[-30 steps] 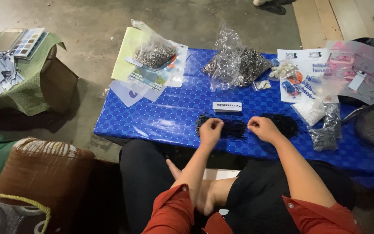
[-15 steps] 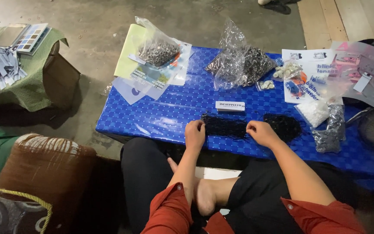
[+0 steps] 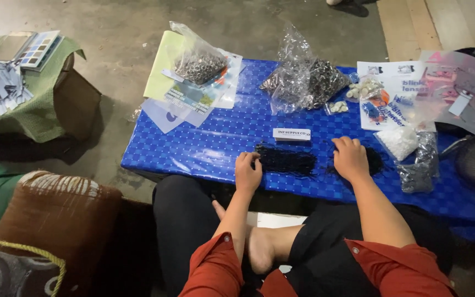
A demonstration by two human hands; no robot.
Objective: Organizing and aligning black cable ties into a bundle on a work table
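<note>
Both hands have spread apart: left hand (image 3: 248, 172) rests curled at the dark pile's (image 3: 286, 159) left end, right hand (image 3: 351, 158) lies flat over its right end, stretching it along the tabletop (image 3: 215, 137).

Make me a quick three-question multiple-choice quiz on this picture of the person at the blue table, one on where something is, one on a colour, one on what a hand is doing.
1. Where does the small white label card lie?
A. On the blue table cover just beyond the dark bead pile
B. On the green cloth at far left
C. In the person's lap

2. What colour are the person's sleeves?
A. Yellow
B. Red-orange
C. White

3. What is the left hand doing?
A. Holding a clear bag in the air
B. Resting in the lap
C. Resting on the left end of the dark bead pile

Answers: 1 A, the card sits on the blue table cover right behind the pile. 2 B, both cuffs show red-orange. 3 C, the fingers lie on the pile's left edge, while the right hand covers the darker heap to the right.
</note>
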